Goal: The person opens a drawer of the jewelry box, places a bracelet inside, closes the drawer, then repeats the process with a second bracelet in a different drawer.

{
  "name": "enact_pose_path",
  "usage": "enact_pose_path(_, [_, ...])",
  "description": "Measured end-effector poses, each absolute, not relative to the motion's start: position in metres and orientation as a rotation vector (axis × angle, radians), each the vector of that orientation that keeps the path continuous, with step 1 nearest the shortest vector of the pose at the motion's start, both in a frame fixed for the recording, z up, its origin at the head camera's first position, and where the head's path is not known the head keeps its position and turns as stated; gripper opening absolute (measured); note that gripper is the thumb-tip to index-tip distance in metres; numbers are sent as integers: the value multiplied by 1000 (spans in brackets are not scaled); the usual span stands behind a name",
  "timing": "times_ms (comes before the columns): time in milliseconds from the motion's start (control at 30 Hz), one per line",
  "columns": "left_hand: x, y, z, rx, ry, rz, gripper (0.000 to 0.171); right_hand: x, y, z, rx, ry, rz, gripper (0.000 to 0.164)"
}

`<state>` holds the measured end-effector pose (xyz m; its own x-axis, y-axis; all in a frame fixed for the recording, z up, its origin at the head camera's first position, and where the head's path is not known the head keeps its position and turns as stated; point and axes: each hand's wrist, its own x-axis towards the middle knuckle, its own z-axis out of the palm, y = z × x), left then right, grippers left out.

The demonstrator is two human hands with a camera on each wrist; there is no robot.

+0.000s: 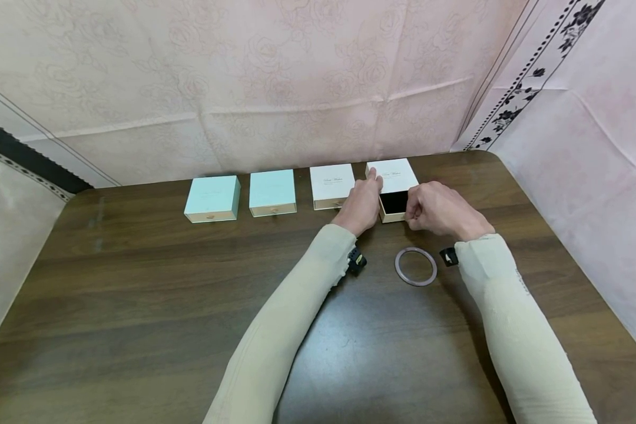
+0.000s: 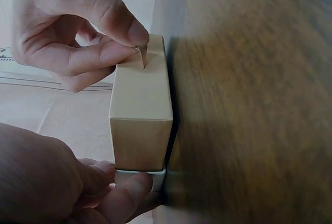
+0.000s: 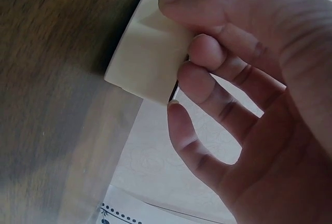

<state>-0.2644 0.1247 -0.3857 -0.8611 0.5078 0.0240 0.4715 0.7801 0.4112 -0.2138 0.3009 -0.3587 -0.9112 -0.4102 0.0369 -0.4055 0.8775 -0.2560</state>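
A white drawer box (image 1: 399, 171) stands at the right end of the row, its cream drawer (image 1: 393, 218) pulled partway out and dark inside. My left hand (image 1: 361, 207) holds the white outer sleeve, the index finger lying along its top and the thumb at its side. With thumb and fingers, my right hand (image 1: 441, 211) pinches the small ribbon pull tab (image 2: 143, 57) on the drawer's front. In the right wrist view its other fingertips touch the drawer's upper edge. A pale purple bangle (image 1: 417, 284) lies on the table nearer me, between the wrists.
Another white drawer box (image 1: 332, 181) stands left of the held one. Two mint drawer boxes, one in the middle (image 1: 272, 186) and one farther left (image 1: 212, 195), continue the row. Patterned cloth (image 1: 275, 76) hangs behind the brown wooden table (image 1: 138, 294).
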Motion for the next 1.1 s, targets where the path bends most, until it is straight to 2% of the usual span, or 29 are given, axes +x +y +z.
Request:
enact_pose_path(333, [-264,124,-385,793,2881,620,40,-212,302,-359,-624,3007,-406,23])
enact_pose_path(633, [-264,124,-386,807,2884,645,34,-209,302,-357,-621,3002,-400,22])
enact_pose_path(1100, [-264,123,-387,823,2879,651,33,-206,301,-358,-622,3003,-385,21])
